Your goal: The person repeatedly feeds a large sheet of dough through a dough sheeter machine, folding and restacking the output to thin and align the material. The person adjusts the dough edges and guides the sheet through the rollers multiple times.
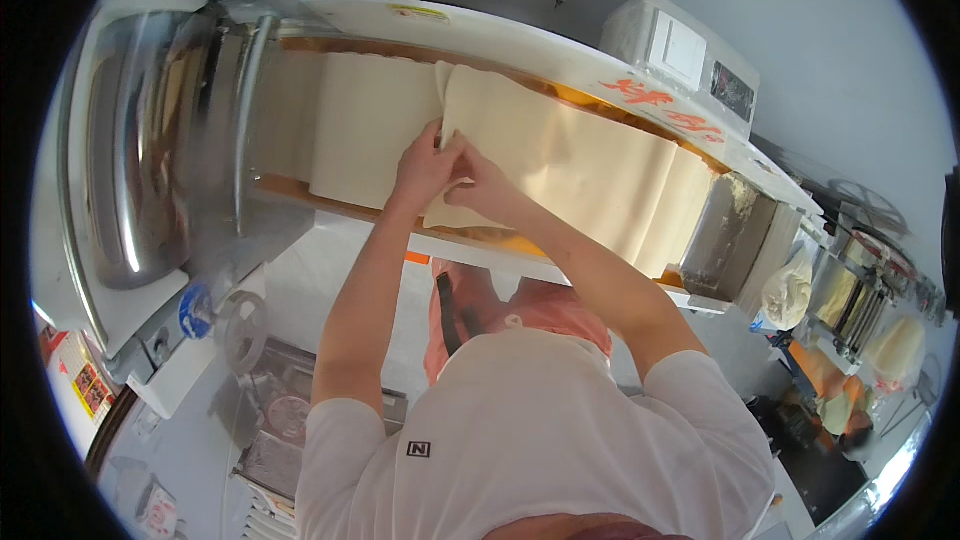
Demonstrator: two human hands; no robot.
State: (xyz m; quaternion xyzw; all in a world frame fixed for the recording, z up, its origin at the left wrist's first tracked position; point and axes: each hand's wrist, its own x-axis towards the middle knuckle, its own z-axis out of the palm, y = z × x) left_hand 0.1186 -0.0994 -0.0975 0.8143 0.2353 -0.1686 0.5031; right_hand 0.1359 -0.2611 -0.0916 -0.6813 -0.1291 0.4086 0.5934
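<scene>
A wide, pale dough sheet (570, 157) lies along the belt of a dough sheeting machine, and its left edge is lifted into a fold. Left of the fold, another flat stretch of dough (375, 127) runs towards the rollers; whether the two are one piece cannot be told. My left hand (427, 174) pinches the raised edge near the middle of the belt. Close beside it, my right hand (484, 184) grips the same edge, thumb and fingers together. The fingertips are partly hidden by the hands and the dough.
A shiny steel roller (142, 142) stands at the left, with a metal bar (251, 120) before it. Handwheels (241, 330) jut out on the near side. The white side guard (517, 34) bounds the far edge. A floury metal plate (724, 236) covers the right end.
</scene>
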